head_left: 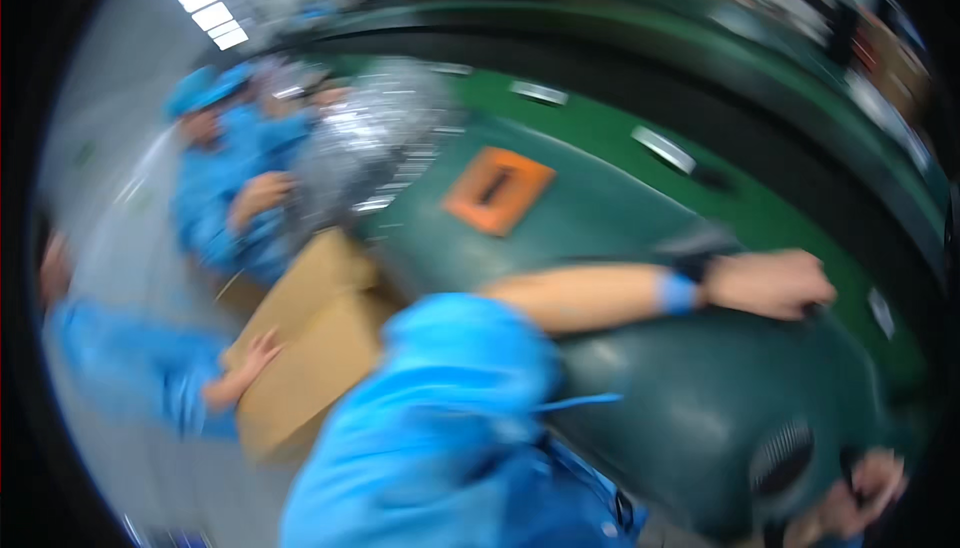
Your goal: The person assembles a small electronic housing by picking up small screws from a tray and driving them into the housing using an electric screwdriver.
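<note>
The dark oval piece (782,458), finely striped, is at the lower right on the dark green work surface (650,378), near the right hand (872,488). The right hand's fingers are blurred; whether they pinch anything cannot be told. The left hand (770,283) extends over the same surface, its fingers folded inward as a fist; no object is visible in it, though a small one could be concealed. Risk: the thin blue strand (580,401) projecting from the blue sleeve (460,348) could snag if the arm sweeps across the surface. The left forearm could also displace the orange square (498,191) if drawn back low. The work surface is smooth with a dull sheen, so light flat items may slide if brushed. The orange square is flat and bears a dark mark. Beyond it, small white rectangles (664,150) are spaced along a brighter green strip (600,120). To the left, a co-worker's hand (255,358) rests on a matt brown cardboard box (310,368); farther back, another co-worker (225,188) is beside crinkled, glossy transparent plastic (380,128).
</note>
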`<state>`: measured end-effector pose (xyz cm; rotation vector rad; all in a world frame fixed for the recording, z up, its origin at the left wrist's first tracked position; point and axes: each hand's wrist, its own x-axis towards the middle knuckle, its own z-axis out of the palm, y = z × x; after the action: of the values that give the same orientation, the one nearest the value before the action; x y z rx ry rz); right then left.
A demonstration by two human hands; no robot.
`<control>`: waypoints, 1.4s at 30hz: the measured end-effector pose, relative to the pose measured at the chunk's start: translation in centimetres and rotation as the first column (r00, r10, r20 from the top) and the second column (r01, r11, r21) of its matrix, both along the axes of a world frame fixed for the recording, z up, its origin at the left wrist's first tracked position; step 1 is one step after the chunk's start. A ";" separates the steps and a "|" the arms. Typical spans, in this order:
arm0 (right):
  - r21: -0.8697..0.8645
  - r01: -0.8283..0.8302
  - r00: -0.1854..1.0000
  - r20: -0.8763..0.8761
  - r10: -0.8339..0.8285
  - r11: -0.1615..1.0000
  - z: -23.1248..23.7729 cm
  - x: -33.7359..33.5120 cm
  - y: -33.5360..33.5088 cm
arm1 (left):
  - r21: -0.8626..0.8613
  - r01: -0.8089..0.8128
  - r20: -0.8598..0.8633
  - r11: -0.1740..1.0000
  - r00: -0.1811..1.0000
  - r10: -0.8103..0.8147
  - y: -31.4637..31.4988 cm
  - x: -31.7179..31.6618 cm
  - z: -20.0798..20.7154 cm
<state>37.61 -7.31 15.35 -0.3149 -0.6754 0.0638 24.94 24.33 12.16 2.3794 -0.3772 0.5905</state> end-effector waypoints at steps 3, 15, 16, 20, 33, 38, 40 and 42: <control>-0.355 0.067 0.978 0.208 0.009 0.932 2.0 -3.9 5.2 | 0.275 0.019 0.037 0.961 0.999 -0.030 -3.4 -9.4 0.1; -0.645 0.130 0.950 0.299 0.091 0.753 1.4 -4.2 5.6 | 0.675 -0.093 -0.088 0.732 0.975 0.206 -9.1 -15.4 -1.1; -0.650 0.125 0.952 0.291 0.093 0.749 1.1 -4.2 5.7 | 0.594 -0.130 -0.160 0.794 0.948 0.275 -10.0 -15.5 -1.1; -0.663 0.157 0.952 0.299 0.067 0.732 0.3 -3.5 6.4 | 0.467 -0.211 -0.201 0.859 0.920 0.335 -10.7 -15.6 -2.8; -0.708 0.108 0.959 0.258 0.114 0.698 -1.6 -3.5 8.4 | 0.313 -0.163 -0.071 0.936 0.978 0.194 -7.0 -13.7 -5.5; -0.736 0.128 0.967 0.242 0.082 0.665 -1.6 -3.9 9.0 | 0.367 -0.178 -0.075 0.913 0.973 0.219 -7.0 -13.6 -5.2; -0.739 0.136 0.973 0.225 0.052 0.659 -1.5 -3.9 9.2 | 0.335 -0.201 -0.074 0.920 0.968 0.239 -7.4 -13.5 -5.2; -0.745 0.139 0.966 0.247 0.076 0.652 -1.5 -3.8 9.2 | 0.326 -0.221 -0.063 0.919 0.965 0.255 -7.8 -13.5 -5.4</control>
<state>33.81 1.93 13.88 -1.1798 -0.8828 0.2844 11.41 16.51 6.80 2.7800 -0.1420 0.5438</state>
